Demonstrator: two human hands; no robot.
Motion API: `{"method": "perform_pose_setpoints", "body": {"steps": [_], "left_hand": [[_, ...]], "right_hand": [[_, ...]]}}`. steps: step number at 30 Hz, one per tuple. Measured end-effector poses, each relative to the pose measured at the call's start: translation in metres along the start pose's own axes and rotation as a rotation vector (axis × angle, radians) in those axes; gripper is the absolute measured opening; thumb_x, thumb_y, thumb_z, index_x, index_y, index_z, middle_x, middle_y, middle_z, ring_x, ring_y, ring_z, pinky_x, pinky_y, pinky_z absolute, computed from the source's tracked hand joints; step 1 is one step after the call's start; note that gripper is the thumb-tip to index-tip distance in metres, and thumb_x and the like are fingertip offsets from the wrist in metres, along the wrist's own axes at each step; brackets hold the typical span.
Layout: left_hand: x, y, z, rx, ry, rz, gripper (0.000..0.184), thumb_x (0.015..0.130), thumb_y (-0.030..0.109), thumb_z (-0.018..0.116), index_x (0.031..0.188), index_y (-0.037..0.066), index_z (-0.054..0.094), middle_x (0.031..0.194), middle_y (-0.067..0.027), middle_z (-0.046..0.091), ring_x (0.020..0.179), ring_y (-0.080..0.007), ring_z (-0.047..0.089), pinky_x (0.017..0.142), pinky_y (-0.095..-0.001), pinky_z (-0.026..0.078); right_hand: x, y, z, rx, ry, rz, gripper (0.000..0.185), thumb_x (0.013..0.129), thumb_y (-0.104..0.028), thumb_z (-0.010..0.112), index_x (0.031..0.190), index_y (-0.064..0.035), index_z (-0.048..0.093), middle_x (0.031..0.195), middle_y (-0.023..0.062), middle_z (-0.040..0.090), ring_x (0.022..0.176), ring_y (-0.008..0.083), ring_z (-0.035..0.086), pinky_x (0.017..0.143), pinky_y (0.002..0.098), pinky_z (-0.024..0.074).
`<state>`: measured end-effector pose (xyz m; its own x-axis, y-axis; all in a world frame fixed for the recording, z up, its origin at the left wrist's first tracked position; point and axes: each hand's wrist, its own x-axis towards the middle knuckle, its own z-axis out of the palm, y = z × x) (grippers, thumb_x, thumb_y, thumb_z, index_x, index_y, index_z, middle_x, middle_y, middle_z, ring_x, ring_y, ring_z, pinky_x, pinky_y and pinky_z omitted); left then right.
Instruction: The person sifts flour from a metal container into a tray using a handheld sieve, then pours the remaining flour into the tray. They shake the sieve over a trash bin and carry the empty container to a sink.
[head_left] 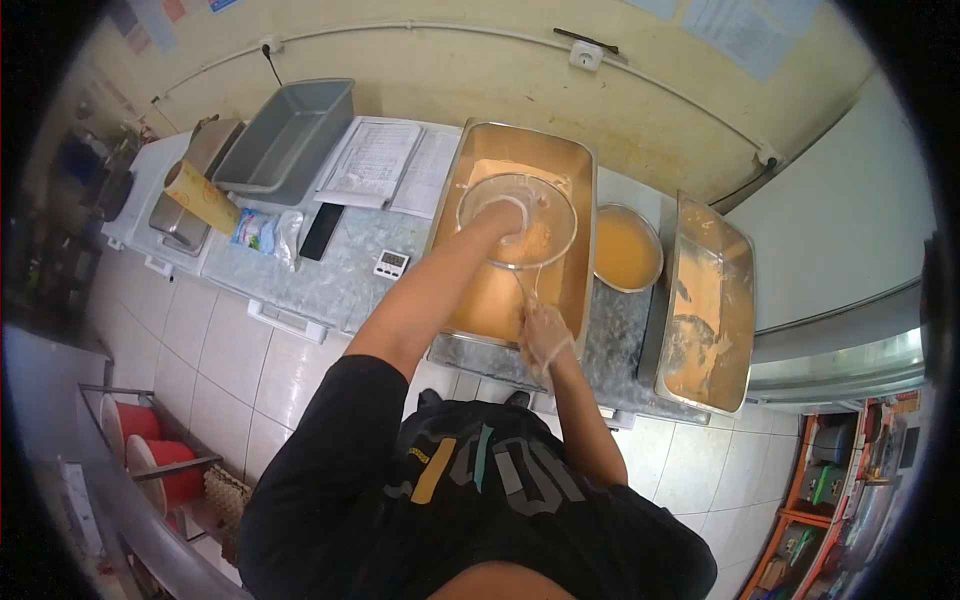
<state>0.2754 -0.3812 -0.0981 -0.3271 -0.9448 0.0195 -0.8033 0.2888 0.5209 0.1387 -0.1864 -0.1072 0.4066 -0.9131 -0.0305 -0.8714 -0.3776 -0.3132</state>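
My right hand (545,338), in a clear plastic glove, is closed around the handle of a round wire sieve (575,232). The sieve is over a deep metal pan (585,290) that has orange powder in it. Inside the sieve is my left hand (516,207), also gloved, at a small heap of orange crumbs (539,238). Its fingers are blurred and partly hidden by the hand's own back. Just right of the pan is a round metal bowl (658,262) filled with an orange substance.
Another deep metal pan (742,300), streaked with orange powder, is at the counter's right end. Leftward are a timer (391,264), papers (375,158), a phone (321,231), a packet (256,230), a yellow roll (200,195) and a grey plastic tub (320,125).
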Motion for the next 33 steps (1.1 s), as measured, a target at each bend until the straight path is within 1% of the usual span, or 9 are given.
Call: {"method": "perform_pose_setpoints", "body": {"steps": [2,5,15,16,19,23,29,30,33], "left_hand": [[-0.01,0.005,-0.002,-0.007,0.174,0.128,0.034,0.083,0.029,0.055,0.111,0.01,0.058,0.11,-0.016,0.059,0.095,-0.0325,0.059,0.081,-0.0438,0.046],[-0.008,0.03,-0.064,-0.155,0.014,-0.136,0.035,0.084,0.032,0.054,0.112,0.011,0.058,0.113,-0.0152,0.058,0.1,-0.0314,0.057,0.086,-0.0417,0.045],[-0.031,0.055,-0.112,0.102,0.132,-0.134,0.032,0.079,0.028,0.061,0.109,0.018,0.061,0.111,-0.0112,0.059,0.105,-0.0264,0.056,0.088,-0.0377,0.046],[-0.036,0.057,-0.112,0.028,0.08,-0.21,0.033,0.078,0.028,0.062,0.109,0.019,0.061,0.111,-0.0114,0.059,0.105,-0.0262,0.055,0.09,-0.0368,0.045],[-0.034,0.037,-0.111,-0.133,0.293,-0.086,0.032,0.077,0.027,0.063,0.107,0.017,0.062,0.11,-0.0114,0.06,0.102,-0.026,0.057,0.087,-0.0364,0.046],[-0.068,0.017,-0.12,-0.269,0.263,-0.142,0.034,0.078,0.023,0.06,0.11,0.01,0.059,0.106,-0.0144,0.061,0.094,-0.0277,0.059,0.083,-0.0334,0.046],[-0.18,-0.008,-0.123,-0.328,0.232,-0.195,0.03,0.079,0.027,0.06,0.098,0.004,0.059,0.09,-0.0096,0.064,0.083,-0.02,0.061,0.074,-0.0309,0.047],[-0.21,-0.001,-0.125,-0.552,0.187,-0.238,0.032,0.08,0.03,0.061,0.098,0.004,0.059,0.088,-0.0098,0.064,0.082,-0.0176,0.06,0.075,-0.0302,0.047],[-0.278,-0.043,-0.107,-0.53,0.073,-0.018,0.036,0.085,0.032,0.058,0.11,0.007,0.059,0.086,-0.0082,0.063,0.081,-0.0133,0.058,0.064,-0.0294,0.051]], "right_hand": [[0.025,-0.001,-0.002,0.657,-0.339,0.527,0.046,0.089,-0.021,0.039,0.131,-0.0004,0.035,0.121,0.0248,0.048,0.099,0.032,0.055,0.084,0.0416,0.0424],[-0.005,-0.001,-0.007,0.175,-0.104,0.081,0.043,0.089,-0.021,0.039,0.128,-0.0012,0.038,0.117,0.0251,0.051,0.092,0.0326,0.058,0.076,0.0431,0.046],[0.024,0.022,0.032,0.15,0.396,-0.095,0.02,0.09,-0.018,0.039,0.096,-0.0065,0.054,0.07,0.0151,0.059,0.066,0.0338,0.059,0.055,0.0462,0.0447],[0.045,-0.001,-0.002,0.432,-0.064,0.214,0.021,0.09,-0.018,0.038,0.099,-0.0062,0.053,0.072,0.0164,0.059,0.065,0.0323,0.06,0.055,0.0455,0.045],[0.014,0.023,0.007,0.123,0.198,-0.023,0.021,0.091,-0.02,0.037,0.097,-0.0063,0.052,0.072,0.0166,0.06,0.065,0.0294,0.061,0.054,0.0407,0.0467],[0.062,-0.008,-0.048,0.233,-0.267,0.318,0.029,0.091,-0.028,0.04,0.104,-0.0074,0.056,0.078,0.0149,0.062,0.069,0.0271,0.062,0.058,0.039,0.0489],[0.036,0.009,-0.033,0.174,0.003,0.265,0.029,0.089,-0.031,0.042,0.089,-0.0068,0.059,0.073,0.0143,0.063,0.068,0.0314,0.062,0.058,0.0447,0.046],[0.051,0.002,-0.022,0.919,0.052,0.622,0.029,0.088,-0.03,0.042,0.096,-0.0104,0.061,0.084,0.0162,0.065,0.08,0.0351,0.062,0.066,0.047,0.0467],[0.032,0.015,-0.027,0.375,-0.046,0.432,0.026,0.088,-0.029,0.044,0.09,-0.0108,0.062,0.071,0.0098,0.062,0.064,0.0255,0.061,0.055,0.0398,0.0457]]}}
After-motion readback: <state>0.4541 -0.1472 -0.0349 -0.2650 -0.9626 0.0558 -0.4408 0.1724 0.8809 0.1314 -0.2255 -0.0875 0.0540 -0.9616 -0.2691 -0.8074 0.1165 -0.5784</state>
